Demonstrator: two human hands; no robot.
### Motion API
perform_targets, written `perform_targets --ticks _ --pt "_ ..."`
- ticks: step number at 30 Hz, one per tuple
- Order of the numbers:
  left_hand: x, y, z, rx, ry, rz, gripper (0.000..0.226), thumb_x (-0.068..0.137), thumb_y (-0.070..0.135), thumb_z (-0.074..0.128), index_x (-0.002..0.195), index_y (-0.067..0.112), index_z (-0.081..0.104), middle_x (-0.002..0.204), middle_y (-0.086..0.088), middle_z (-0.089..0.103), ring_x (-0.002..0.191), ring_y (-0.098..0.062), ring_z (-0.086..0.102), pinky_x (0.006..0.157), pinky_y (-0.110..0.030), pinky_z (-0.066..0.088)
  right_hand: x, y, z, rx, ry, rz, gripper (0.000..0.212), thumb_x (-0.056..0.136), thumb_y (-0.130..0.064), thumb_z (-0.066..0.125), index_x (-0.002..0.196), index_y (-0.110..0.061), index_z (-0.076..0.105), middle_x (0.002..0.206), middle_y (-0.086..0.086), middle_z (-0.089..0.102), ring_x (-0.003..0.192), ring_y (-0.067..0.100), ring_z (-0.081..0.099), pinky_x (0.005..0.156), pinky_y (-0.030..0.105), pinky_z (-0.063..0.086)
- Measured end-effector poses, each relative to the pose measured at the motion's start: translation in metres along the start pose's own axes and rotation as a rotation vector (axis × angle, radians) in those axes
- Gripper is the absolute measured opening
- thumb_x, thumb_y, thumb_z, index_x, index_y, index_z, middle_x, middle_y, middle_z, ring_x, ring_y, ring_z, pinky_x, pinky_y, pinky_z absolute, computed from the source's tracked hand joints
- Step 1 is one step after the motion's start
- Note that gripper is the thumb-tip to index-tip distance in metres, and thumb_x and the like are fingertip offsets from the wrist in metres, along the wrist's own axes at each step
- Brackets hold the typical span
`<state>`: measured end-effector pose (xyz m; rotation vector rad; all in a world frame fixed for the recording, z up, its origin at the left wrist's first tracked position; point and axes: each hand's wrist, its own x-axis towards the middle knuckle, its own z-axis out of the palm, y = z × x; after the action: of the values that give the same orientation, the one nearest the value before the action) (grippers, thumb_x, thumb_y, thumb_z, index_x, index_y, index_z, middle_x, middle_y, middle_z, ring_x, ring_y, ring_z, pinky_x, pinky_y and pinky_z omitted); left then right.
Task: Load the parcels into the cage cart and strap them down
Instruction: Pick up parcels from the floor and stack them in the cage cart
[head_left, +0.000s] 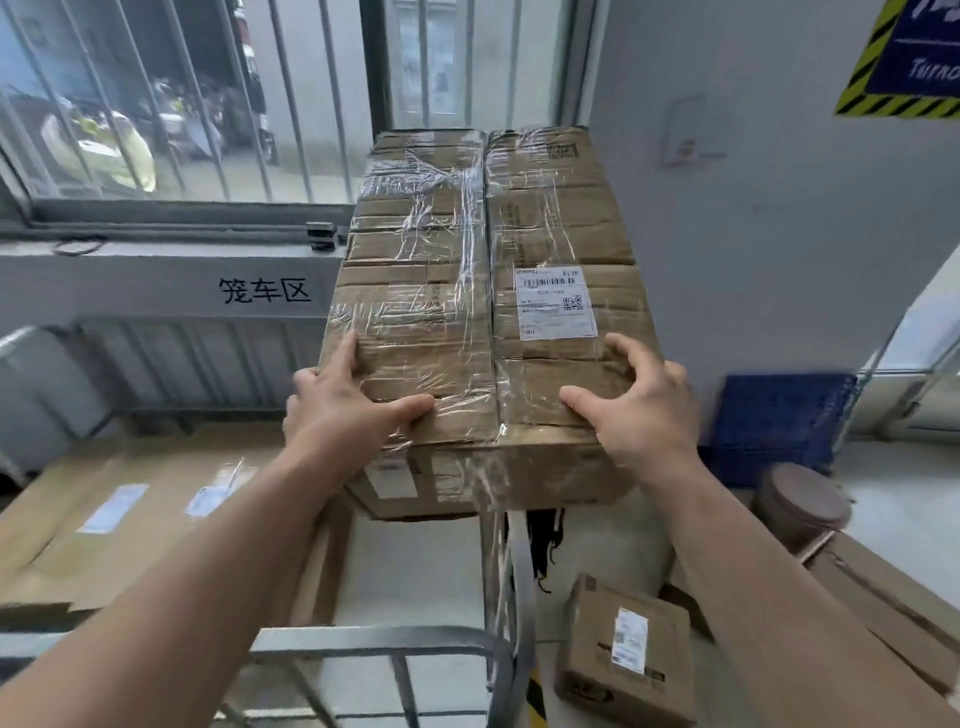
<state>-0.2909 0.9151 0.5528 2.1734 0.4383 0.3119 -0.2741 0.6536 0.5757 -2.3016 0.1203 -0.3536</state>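
A long cardboard parcel (488, 291), wrapped in clear tape and carrying a white label, is held up in front of me above the cage cart's metal frame (395, 644). My left hand (337, 410) grips its near left corner, thumb lying on the top face. My right hand (639, 410) grips the near right corner, with curled fingers on top. Inside the cart at the lower left lie flat cardboard parcels (130, 514) with labels.
A small labelled box (626, 649) sits on the floor at the lower right, beside flat cartons (883, 608) and a round brown container (802, 506). A blue pallet (779, 421) leans by the right wall. A barred window and a grey wall stand ahead.
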Motion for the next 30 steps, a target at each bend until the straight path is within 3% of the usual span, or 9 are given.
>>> perform_targets --ticks 5,10,12,18,24,27,30 --pt "0.048 -0.065 -0.052 0.052 0.017 -0.093 0.121 0.037 0.075 0.079 0.144 0.048 0.027 0.134 -0.009 0.036 0.121 -0.032 0.048 0.108 -0.046 0.039 0.006 -0.045 0.088 0.015 -0.090 0.016 0.073 0.067 -0.053 0.076 0.133 -0.043 0.045 0.131 0.008 0.041 0.122 0.026 0.041 0.107 0.040 0.036" --pt "0.086 -0.124 -0.055 0.045 -0.025 -0.202 0.116 0.041 0.068 0.085 0.141 0.050 0.030 0.126 -0.008 0.036 0.118 -0.033 0.047 0.102 -0.049 0.044 0.015 -0.056 0.157 -0.080 -0.188 0.068 0.070 0.068 -0.055 0.074 0.132 -0.045 0.045 0.132 0.008 0.042 0.123 0.028 0.040 0.109 0.042 0.033" --pt "0.099 -0.148 -0.047 0.038 -0.046 -0.236 0.118 0.037 0.070 0.084 0.141 0.050 0.031 0.126 -0.008 0.038 0.118 -0.032 0.047 0.102 -0.049 0.044 0.021 -0.052 0.182 -0.111 -0.233 0.098 0.069 0.070 -0.054 0.073 0.133 -0.045 0.044 0.131 0.007 0.043 0.123 0.029 0.041 0.107 0.039 0.033" --pt "0.139 -0.202 -0.011 0.185 -0.123 -0.359 0.112 0.050 0.066 0.083 0.145 0.037 0.030 0.139 -0.014 0.035 0.125 -0.037 0.042 0.109 -0.048 0.035 0.044 -0.019 0.256 -0.134 -0.375 0.228 0.068 0.068 -0.054 0.073 0.130 -0.046 0.046 0.131 0.006 0.044 0.123 0.028 0.042 0.108 0.041 0.034" --pt "0.172 -0.252 0.039 0.208 -0.263 -0.473 0.099 0.040 0.071 0.078 0.124 0.035 0.039 0.128 -0.012 0.045 0.117 -0.035 0.045 0.102 -0.049 0.040 0.066 0.025 0.315 -0.184 -0.463 0.338 0.068 0.069 -0.049 0.071 0.131 -0.045 0.045 0.131 0.006 0.043 0.121 0.027 0.041 0.107 0.039 0.034" --pt "0.185 -0.278 0.063 0.211 -0.300 -0.522 0.106 0.041 0.071 0.079 0.131 0.036 0.037 0.131 -0.012 0.043 0.121 -0.036 0.041 0.106 -0.048 0.037 0.074 0.047 0.344 -0.221 -0.494 0.392 0.069 0.069 -0.048 0.072 0.132 -0.045 0.044 0.131 0.007 0.043 0.122 0.028 0.041 0.106 0.039 0.034" --pt "0.200 -0.304 0.088 0.238 -0.354 -0.552 0.105 0.054 0.062 0.083 0.142 0.034 0.031 0.135 -0.017 0.037 0.127 -0.038 0.036 0.110 -0.047 0.033 0.078 0.071 0.375 -0.241 -0.507 0.453 0.070 0.068 -0.049 0.071 0.133 -0.046 0.043 0.132 0.007 0.043 0.122 0.029 0.041 0.106 0.041 0.035"
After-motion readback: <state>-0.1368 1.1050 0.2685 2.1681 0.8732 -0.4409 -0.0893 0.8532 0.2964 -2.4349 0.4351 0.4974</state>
